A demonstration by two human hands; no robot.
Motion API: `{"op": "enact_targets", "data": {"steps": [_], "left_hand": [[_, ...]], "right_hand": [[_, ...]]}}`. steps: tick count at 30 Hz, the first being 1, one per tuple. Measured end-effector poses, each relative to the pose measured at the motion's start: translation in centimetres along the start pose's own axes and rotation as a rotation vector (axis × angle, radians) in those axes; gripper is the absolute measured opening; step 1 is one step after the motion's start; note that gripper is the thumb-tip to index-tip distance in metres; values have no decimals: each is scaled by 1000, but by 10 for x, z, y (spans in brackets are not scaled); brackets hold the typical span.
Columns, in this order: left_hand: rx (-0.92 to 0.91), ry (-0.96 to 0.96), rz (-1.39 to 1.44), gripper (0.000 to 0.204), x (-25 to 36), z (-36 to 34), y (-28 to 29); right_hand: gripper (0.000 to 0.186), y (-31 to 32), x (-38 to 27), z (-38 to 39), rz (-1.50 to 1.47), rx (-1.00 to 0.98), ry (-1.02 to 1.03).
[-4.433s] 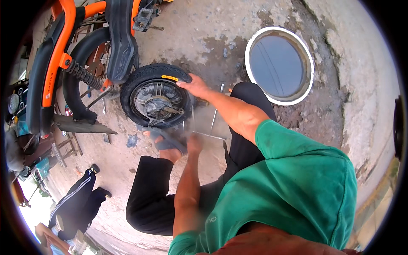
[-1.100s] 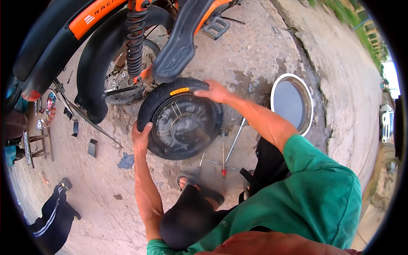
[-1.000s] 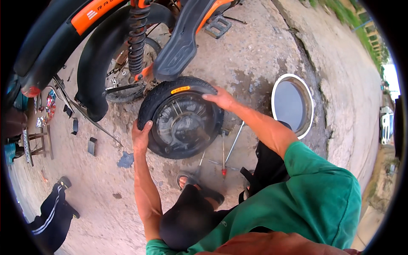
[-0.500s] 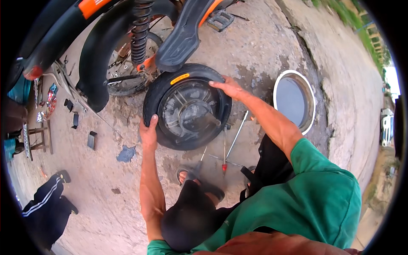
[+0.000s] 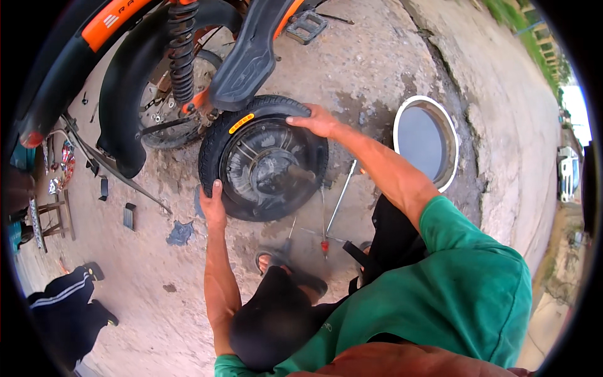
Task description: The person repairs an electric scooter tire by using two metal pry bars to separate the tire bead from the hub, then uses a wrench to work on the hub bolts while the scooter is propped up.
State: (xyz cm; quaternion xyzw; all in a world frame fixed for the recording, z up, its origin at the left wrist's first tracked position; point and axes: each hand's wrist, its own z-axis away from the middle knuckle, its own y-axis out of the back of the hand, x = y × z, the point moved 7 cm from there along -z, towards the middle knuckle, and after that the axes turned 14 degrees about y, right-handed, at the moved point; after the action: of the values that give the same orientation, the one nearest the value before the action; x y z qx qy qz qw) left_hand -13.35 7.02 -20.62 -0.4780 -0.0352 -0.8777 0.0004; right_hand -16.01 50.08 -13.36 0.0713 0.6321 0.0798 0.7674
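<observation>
A black tyre [image 5: 215,161] with an orange-yellow label, on a grey metal hub [image 5: 264,164], is tilted just below the bike's footboard. My left hand [image 5: 212,204] grips the tyre's lower left edge, thumb up along the sidewall. My right hand [image 5: 312,122] grips its upper right, thumb over the sidewall. The middle of the hub is blurred. Below the tyre lie a red-handled screwdriver [image 5: 325,245] and a long metal bar [image 5: 341,198], close to my sandaled foot.
An orange-and-black bike [image 5: 242,78] with a shock absorber fills the upper left. A white-rimmed tub of grey water [image 5: 421,142] is at right beside a crack. Small parts [image 5: 129,216] and a wooden stool [image 5: 61,223] are at left. A co-worker's dark trousers [image 5: 59,314] show lower left.
Compared with 4.4 seconds ago, my left hand has risen from low near my foot onto the tyre. Over the last second the tyre, held in both hands, has shifted slightly up.
</observation>
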Motion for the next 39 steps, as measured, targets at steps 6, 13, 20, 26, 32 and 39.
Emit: {"op": "enact_targets", "data": {"steps": [6,13,20,26,32,39], "left_hand": [[-83,106,24,70,22,-1,4],[-35,84,-115,79,19,8,-1],[-14,58,-176,90,20,14,2],[-7,40,-201,81,27,16,8],[38,129,-521,68,20,52,43],[-159,354,-868,42,82,153,88]], "right_hand": [[81,-9,8,19,9,106,-55],[84,-7,30,10,-44,86,-63],[77,-11,27,14,-88,62,-32],[77,-14,30,12,-87,70,-48],[75,-12,21,12,-18,67,-16],[66,-10,5,17,1,52,37]]}}
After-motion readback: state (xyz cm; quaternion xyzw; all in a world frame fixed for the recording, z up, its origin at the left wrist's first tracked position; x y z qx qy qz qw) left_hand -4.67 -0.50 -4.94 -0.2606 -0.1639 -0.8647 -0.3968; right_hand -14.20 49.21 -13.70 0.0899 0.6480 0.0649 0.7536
